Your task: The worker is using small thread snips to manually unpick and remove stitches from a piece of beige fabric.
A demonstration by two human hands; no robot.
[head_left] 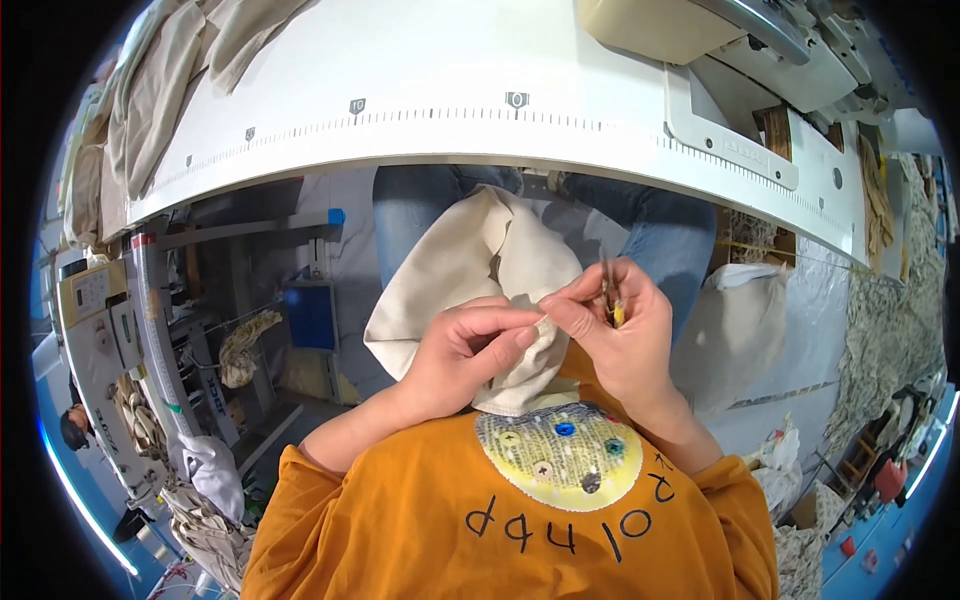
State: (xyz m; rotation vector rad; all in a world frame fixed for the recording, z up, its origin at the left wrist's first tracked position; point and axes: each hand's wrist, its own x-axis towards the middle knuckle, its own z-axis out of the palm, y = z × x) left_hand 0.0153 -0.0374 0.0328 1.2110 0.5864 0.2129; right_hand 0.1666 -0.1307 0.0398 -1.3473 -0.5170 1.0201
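A piece of beige cloth (440, 270) drapes over my lap, bunched up toward my chest. My left hand (465, 350) pinches its gathered edge between thumb and fingers. Close beside it, my right hand (625, 335) has thumb and forefinger pressed together at the same edge, their tips almost meeting the left ones. Tucked in the right palm is a small pair of thread snips (607, 285), dark blades pointing away from me and a bit of yellow showing. Exactly what lies between the right fingertips is too small to make out.
Ahead runs a white sewing machine table (430, 90) with a ruler along its near edge; the machine head (660, 30) stands at far right. Beige fabric (165, 90) is heaped at far left. More pale cloth (735, 330) hangs right of my legs. Another machine (105, 330) stands left.
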